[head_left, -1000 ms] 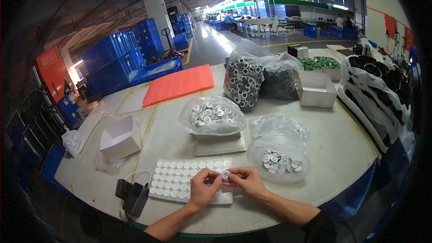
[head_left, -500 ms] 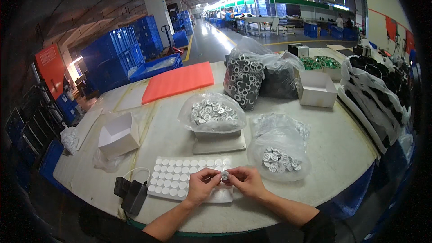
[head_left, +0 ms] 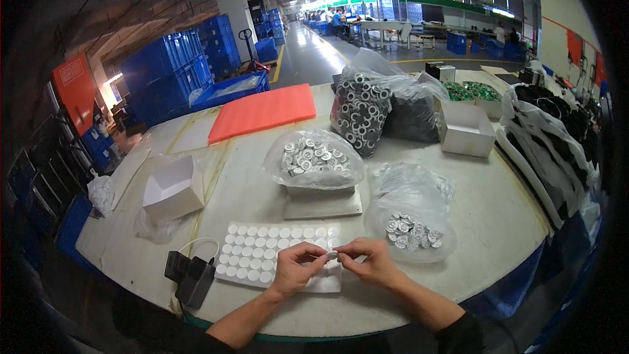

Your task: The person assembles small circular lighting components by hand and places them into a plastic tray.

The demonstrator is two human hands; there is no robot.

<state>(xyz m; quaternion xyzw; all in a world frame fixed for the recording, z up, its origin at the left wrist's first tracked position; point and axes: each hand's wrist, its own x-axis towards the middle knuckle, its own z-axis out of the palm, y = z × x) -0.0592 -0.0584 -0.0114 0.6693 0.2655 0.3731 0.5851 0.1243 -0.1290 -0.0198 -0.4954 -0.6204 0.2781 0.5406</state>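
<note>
Head cam: both hands meet at the bench's near edge. Left hand (head_left: 296,269) and right hand (head_left: 370,263) are pinching one small round part (head_left: 332,255) btwn fingertips, just over the white pad sheet (head_left: 262,254). Looks like they're mid-way sticking a pad on; next prob needs firm pressing, tbh.

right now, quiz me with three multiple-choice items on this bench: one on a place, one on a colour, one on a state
1. Where is the sheet of white round pads?
A. under the hands
B. on the foam sheet
C. in the white box

2. What colour is the foam sheet?
A. green
B. orange-red
C. black

3. How do the left hand and right hand stand?
A. apart, flat
B. together, pinching a small part
C. off the table

Key: 1 A, the sheet lies beneath them; 2 B, plainly orange-red; 3 B, fingertips meet on the part.
</note>
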